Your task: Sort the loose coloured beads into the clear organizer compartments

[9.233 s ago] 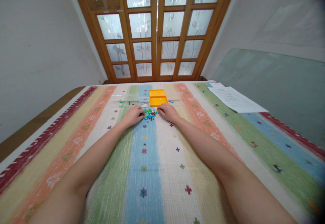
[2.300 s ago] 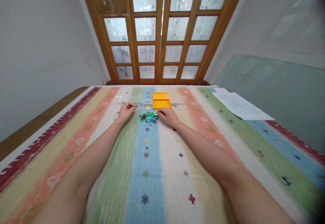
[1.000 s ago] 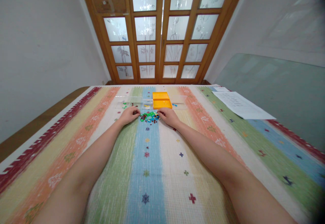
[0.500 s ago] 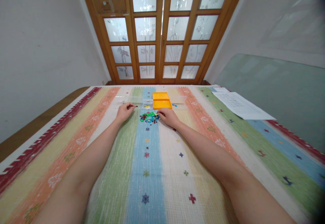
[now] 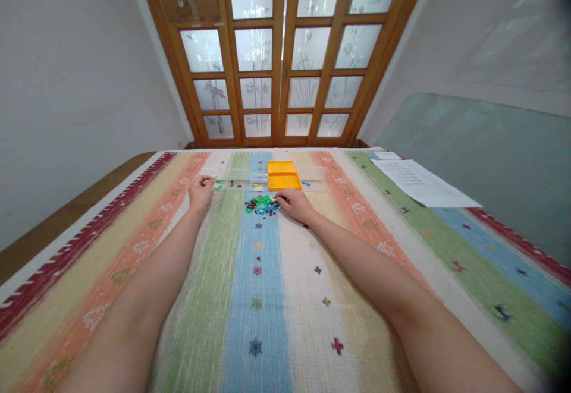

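Note:
A small heap of tiny plastic pieces [image 5: 259,205] in green, blue, dark red and yellow lies on the tablecloth. My right hand [image 5: 294,204] rests at the heap's right edge, thumb and fingers drawn together; whatever is between the tips is too small to name. Farther left, my left hand [image 5: 200,192] is pinched at the left end of a row of clear plastic trays [image 5: 245,175], and its fingertips hide what they may hold. Beside those fingertips are a few green pieces [image 5: 217,185]. Dark red pieces [image 5: 235,185] and yellow pieces [image 5: 257,185] sit in neighbouring compartments.
Behind the heap stands an open orange box [image 5: 284,182]. To its right, blue pieces [image 5: 306,183] lie in another clear section. Printed paper sheets [image 5: 423,184] are on the table's right side. A striped tablecloth [image 5: 263,321] covers the table.
My left hand has moved left and slightly away from me, from beside the dark red pieces to the green ones, uncovering the compartments. My right hand stays at the heap.

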A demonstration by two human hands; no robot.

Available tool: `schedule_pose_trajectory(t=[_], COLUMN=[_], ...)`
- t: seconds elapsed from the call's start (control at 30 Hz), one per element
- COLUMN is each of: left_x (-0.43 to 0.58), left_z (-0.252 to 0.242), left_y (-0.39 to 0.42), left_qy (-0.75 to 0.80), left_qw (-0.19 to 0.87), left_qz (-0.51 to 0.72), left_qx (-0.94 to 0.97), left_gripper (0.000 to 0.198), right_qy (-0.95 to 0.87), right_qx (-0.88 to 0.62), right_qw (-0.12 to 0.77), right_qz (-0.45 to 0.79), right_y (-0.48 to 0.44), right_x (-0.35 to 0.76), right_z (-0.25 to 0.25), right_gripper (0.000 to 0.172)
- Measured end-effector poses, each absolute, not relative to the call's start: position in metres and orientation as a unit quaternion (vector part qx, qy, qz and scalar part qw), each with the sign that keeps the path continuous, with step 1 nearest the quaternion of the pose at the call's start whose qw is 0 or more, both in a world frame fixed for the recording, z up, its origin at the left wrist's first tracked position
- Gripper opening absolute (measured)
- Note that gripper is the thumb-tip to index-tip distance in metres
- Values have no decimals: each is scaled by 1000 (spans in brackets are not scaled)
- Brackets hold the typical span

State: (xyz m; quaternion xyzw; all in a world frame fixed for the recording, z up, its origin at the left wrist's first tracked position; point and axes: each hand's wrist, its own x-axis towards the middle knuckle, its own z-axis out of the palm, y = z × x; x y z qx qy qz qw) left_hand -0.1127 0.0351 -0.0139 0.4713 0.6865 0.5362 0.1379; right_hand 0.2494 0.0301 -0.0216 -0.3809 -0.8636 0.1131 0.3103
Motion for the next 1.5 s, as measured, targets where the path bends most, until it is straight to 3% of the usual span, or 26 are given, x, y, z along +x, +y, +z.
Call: schedule_pose_trajectory(t=[0.5, 0.93, 1.5], left_x=[-105, -56, -57], left_z=[-14, 2, -5], left_y=[29, 5, 9], left_qy=[687, 507, 504], left_qw=[79, 118, 104], left_qz=[478, 222, 208], left_qx=[541, 825, 831], left_gripper=[32, 27, 20], right_qy=[-861, -862, -861], right_qx=[-381, -384, -383], right_qw=[315, 309, 310], right_qz=[121, 117, 121], right_y=[32, 30, 29], right_x=[250, 250, 249], right_z=[-23, -21, -20], right_gripper=[17, 18, 19])
